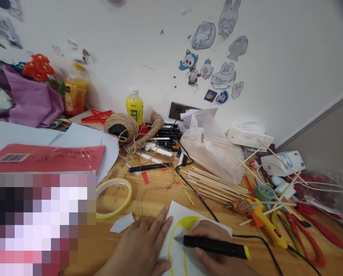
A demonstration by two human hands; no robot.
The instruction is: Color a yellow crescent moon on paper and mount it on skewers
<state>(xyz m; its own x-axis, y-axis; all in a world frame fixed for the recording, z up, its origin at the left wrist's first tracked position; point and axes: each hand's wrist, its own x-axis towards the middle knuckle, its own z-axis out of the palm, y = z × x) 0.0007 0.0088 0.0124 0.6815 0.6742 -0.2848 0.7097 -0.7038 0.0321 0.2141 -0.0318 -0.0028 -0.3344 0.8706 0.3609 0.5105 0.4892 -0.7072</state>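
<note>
My right hand [213, 245] grips a black marker [213, 246] with a yellow end. Its grey tip points left over a sheet of white paper [175, 214]; I cannot tell whether it touches. Yellow lines form a tall curved outline on the sheet, and a patch at the top is filled in yellow. Lying flat with its fingers stretched out, my left hand [139, 243] rests on the sheet's left edge and holds nothing. Just beyond it is a small cut piece of white paper [122, 223].
A yellow tape roll [129, 199] lies left, near a red packet [45, 159]. Behind are twine [122, 126], several black markers [167, 134] and a drink bottle [134, 105]. To the right, wooden sticks [217, 184], a yellow glue gun [267, 226] with its cable, and red-handled pliers [306, 241].
</note>
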